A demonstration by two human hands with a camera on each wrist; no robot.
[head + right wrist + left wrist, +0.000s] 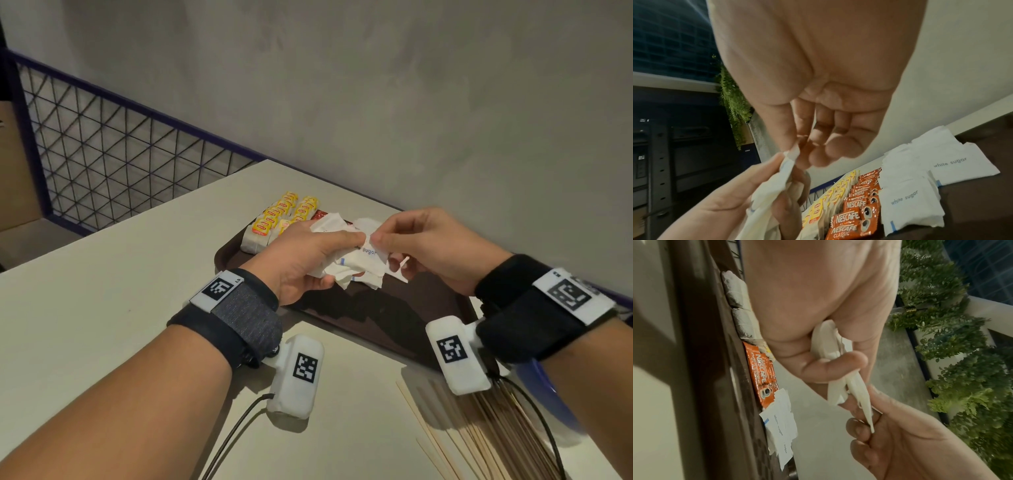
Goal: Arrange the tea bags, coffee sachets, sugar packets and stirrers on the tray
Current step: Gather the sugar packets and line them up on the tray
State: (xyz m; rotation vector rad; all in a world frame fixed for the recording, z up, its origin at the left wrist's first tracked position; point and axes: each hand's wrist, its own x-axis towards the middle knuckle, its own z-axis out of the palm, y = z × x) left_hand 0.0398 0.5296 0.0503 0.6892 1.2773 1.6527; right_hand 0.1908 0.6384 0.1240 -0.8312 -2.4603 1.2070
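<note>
A bunch of white paper sugar packets (356,263) is clutched in the left hand (301,260) above the dark brown plastic tray (404,329); one packet is pinched by the right hand (435,246). The tray is carried on a pale beige tabletop (120,274) against a grey plaster wall (376,85); thin wooden stirrers (462,442) are laid near right, off it.

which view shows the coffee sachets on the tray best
The right wrist view: the coffee sachets lie in a clear orange row between the yellow tea bags and the white sugar packets, labels readable. The left wrist view shows them edge-on. In the head view only a red corner shows behind the hands.
</note>
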